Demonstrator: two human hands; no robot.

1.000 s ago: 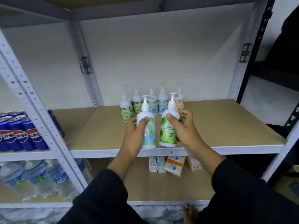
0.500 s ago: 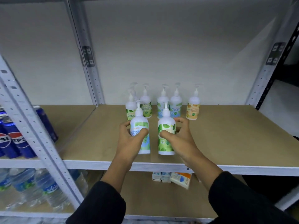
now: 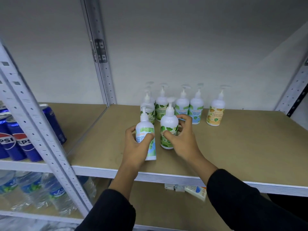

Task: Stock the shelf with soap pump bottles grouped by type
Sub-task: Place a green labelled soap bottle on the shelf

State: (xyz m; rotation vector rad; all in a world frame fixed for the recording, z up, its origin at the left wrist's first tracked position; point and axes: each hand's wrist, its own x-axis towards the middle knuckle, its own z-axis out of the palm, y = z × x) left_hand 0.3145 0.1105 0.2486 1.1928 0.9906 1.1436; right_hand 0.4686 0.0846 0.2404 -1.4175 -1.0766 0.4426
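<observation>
The stocking is partly done and looking like it is in its middle stretch. Along the back of the brown shelf board (image 3: 241, 147), soap pump bottles are already standing sorted by type: green-leaf bottles (image 3: 161, 109) at the left, a blue-label pair (image 3: 196, 112) beside them, and a single orange-label bottle (image 3: 215, 115) a little apart on the right. Two more are being added in front of that row. The left hand (image 3: 133, 147) is gripping a blue-label pump bottle (image 3: 145, 129) near the front edge, slightly tilted, and whether its base is touching the board is unclear. The right hand (image 3: 185, 142) is wrapping its fingers round a green-leaf pump bottle (image 3: 169, 122) that appears to be standing just before the green group. As they are being held, the blue bottle is sitting left of the green one, so it probably needs carrying across to the blue pair. Much of the board is waiting unfilled.
</observation>
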